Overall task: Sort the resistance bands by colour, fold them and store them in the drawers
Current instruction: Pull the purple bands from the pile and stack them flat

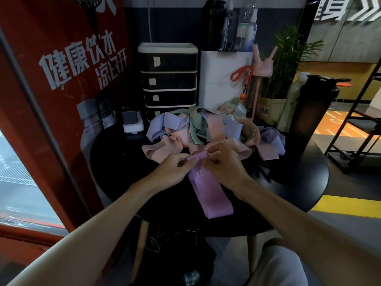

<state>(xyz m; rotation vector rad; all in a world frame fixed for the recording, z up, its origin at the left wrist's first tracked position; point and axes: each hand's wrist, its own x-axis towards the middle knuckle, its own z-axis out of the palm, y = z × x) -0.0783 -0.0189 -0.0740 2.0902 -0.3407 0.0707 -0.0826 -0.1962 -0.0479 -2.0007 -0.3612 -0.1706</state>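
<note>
Folding step: left hand (175, 169), right hand (223, 162) pinch purple band (210, 193) far end, rolled between fingertips; next, roll it toward body.

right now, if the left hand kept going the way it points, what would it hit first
The left hand, pinching the rolled end of the purple band, points toward the right hand, so it would likely meet that first, then the pile of bands behind; depth is unclear.

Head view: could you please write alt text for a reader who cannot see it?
The left hand and right hand pinch the far end of a purple resistance band lying on a black table. Behind are a pile of pink, green and lilac bands and a drawer unit.
</note>
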